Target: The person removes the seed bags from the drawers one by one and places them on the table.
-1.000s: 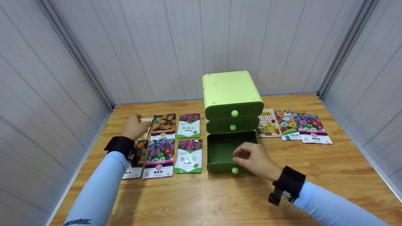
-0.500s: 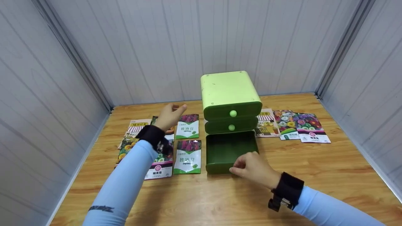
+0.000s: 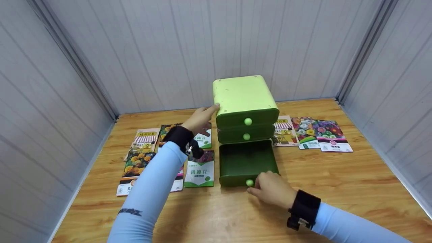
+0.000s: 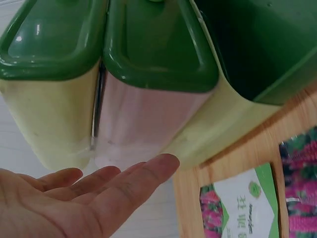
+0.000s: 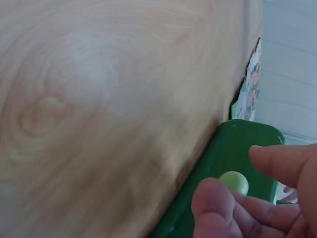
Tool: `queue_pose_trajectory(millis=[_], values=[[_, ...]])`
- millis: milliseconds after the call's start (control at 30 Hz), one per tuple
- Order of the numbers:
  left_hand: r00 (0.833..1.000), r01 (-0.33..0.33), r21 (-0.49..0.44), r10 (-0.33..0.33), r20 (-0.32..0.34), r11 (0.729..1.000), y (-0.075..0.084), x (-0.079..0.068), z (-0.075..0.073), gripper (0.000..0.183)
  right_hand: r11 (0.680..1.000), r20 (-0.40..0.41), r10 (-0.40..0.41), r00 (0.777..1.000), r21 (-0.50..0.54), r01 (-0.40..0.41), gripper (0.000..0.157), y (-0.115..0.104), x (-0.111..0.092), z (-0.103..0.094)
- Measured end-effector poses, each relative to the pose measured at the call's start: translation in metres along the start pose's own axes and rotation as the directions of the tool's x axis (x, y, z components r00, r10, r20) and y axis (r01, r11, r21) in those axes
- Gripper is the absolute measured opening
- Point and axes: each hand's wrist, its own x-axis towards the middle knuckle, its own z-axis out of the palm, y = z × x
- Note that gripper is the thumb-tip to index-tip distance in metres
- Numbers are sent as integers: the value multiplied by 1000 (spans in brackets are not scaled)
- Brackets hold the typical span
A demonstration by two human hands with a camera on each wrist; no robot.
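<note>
A small drawer cabinet (image 3: 243, 94), light green on top with dark green fronts, stands on the table. Its bottom drawer (image 3: 233, 181) is pulled out, with nothing visible inside. The left hand (image 3: 199, 122) is at the cabinet's left side, its fingers extended; in the left wrist view the fingertips (image 4: 166, 163) overlap the lower side wall. At the bottom drawer's round knob (image 3: 249, 183) is the right hand (image 3: 275, 190). The right wrist view shows this knob (image 5: 234, 183) between the thumb and the bent fingers, with a gap on the thumb side.
Flower seed packets lie left of the cabinet, among them a green-and-white packet (image 3: 199, 172), an orange-flower packet (image 3: 136, 165) and a striped-awning packet (image 3: 146, 136). On the right, a purple-flower packet (image 3: 332, 133) overlaps others. Panel walls (image 3: 152, 50) enclose the wooden table (image 3: 216, 216).
My left hand has moved right from the left-hand packets to the cabinet's side. My right hand has lowered from over the open drawer to its knob.
</note>
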Motion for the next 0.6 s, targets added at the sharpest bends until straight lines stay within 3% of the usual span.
queue_pose_trajectory(millis=[300,600], values=[[994,17,-16,-15,109,1000,11,7,8,88,999,-51,6,999,-49,-9,59,5,6,10],[992,23,-16,-21,126,1000,10,12,16,85,1000,-120,-9,993,-11,8,57,7,9,16]])
